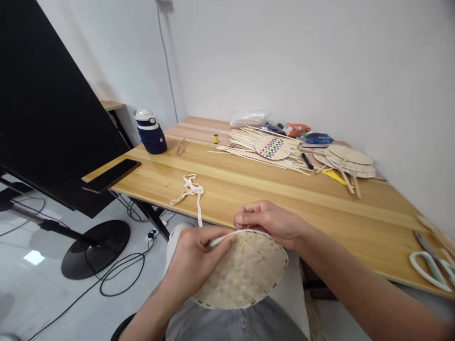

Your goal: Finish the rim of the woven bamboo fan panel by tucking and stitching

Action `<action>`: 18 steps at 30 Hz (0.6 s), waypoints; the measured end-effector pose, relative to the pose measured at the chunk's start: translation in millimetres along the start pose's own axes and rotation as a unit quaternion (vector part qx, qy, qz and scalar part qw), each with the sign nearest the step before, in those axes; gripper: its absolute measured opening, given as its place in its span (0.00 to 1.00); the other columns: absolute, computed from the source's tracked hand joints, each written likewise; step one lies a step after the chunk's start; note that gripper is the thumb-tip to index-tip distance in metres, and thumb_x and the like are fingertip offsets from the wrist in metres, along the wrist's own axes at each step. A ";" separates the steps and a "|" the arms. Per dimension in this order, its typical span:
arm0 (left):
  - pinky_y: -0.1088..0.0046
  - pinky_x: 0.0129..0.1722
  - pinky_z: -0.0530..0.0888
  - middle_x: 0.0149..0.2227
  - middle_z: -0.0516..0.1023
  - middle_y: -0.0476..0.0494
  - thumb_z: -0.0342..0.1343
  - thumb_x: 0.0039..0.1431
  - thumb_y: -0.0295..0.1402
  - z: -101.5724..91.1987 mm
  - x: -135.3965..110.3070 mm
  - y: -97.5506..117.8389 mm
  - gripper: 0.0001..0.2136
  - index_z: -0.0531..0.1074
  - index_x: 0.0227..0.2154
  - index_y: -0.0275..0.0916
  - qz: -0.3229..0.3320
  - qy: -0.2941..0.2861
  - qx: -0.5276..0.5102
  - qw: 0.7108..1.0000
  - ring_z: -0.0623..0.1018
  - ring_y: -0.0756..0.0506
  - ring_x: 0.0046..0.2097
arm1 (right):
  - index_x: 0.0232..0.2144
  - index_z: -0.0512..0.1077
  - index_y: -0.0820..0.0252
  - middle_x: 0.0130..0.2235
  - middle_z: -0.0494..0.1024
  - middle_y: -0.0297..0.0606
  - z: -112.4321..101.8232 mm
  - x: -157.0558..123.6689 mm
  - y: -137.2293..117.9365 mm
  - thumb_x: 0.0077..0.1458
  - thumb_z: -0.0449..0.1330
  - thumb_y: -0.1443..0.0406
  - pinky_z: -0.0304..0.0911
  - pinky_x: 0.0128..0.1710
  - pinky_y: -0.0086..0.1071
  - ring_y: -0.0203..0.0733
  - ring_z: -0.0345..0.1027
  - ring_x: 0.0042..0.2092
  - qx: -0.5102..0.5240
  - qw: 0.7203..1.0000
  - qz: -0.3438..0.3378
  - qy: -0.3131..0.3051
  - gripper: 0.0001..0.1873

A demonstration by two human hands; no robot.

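My left hand (202, 255) pinches the upper left rim of a round woven fan (245, 274) between thumb and fingers. The fan is pale, edged with white binding and small dark stitch marks, and rests over my lap. White binding tape (192, 189) lies loosely curled on the table, one end hanging down toward my left hand. My right hand (261, 220) is closed in a pinch just above the fan's top edge; what its fingertips hold is too small to make out. My left fingers and thumb hide part of the rim.
On the wooden table (220, 173) stand a blue bottle (152, 135) and a yellow thread spool (216, 139). Behind lie wooden strips (245, 142), a colourful woven fan (273, 147) and pale fans (350, 158). Scissors (432, 265) sit at right, a phone (112, 175) at left.
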State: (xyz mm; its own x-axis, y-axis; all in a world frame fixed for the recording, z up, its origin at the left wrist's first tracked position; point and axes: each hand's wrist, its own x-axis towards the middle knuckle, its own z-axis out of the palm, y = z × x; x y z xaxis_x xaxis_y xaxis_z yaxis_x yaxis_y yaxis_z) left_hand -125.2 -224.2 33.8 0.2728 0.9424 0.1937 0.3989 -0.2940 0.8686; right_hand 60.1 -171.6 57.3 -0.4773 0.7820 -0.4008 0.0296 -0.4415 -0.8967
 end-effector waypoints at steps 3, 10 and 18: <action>0.77 0.30 0.71 0.31 0.84 0.48 0.59 0.56 0.38 -4.1 5.5 -4.6 0.09 0.83 0.33 0.41 -0.067 -0.016 -0.036 0.997 0.81 0.44 0.33 | 0.23 0.72 0.66 0.28 0.75 0.39 -3.4 20.4 0.0 0.45 0.64 0.68 0.66 0.35 0.31 0.36 0.69 0.30 0.075 0.996 -0.036 0.039 0.06; 0.76 0.27 0.70 0.26 0.82 0.46 0.65 0.48 0.42 -10.6 13.6 -18.0 0.12 0.81 0.25 0.37 -0.172 -0.019 -0.237 0.956 0.77 0.48 0.27 | 0.20 0.58 0.58 0.19 0.53 0.24 -34.7 19.2 -14.2 0.47 0.63 0.65 0.68 0.30 0.26 0.28 0.54 0.20 0.157 0.968 -0.158 0.115 0.15; 0.79 0.25 0.70 0.22 0.80 0.46 0.71 0.39 0.39 -19.0 19.7 -21.8 0.12 0.80 0.21 0.34 -0.228 0.007 -0.437 0.870 0.75 0.52 0.23 | 0.15 0.54 0.51 0.18 0.44 0.27 -146.4 -54.8 12.9 0.57 0.56 0.60 0.36 0.12 0.31 0.28 0.39 0.15 0.035 0.893 -0.271 0.358 0.22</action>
State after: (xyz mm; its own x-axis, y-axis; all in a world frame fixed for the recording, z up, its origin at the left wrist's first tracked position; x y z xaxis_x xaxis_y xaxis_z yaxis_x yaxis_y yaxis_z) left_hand -145.2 -196.2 27.3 0.2482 0.9326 -0.2620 -0.3560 0.3393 0.8707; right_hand 215.2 -155.7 40.3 0.2790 0.9590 0.0495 -0.1019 0.0808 -0.9915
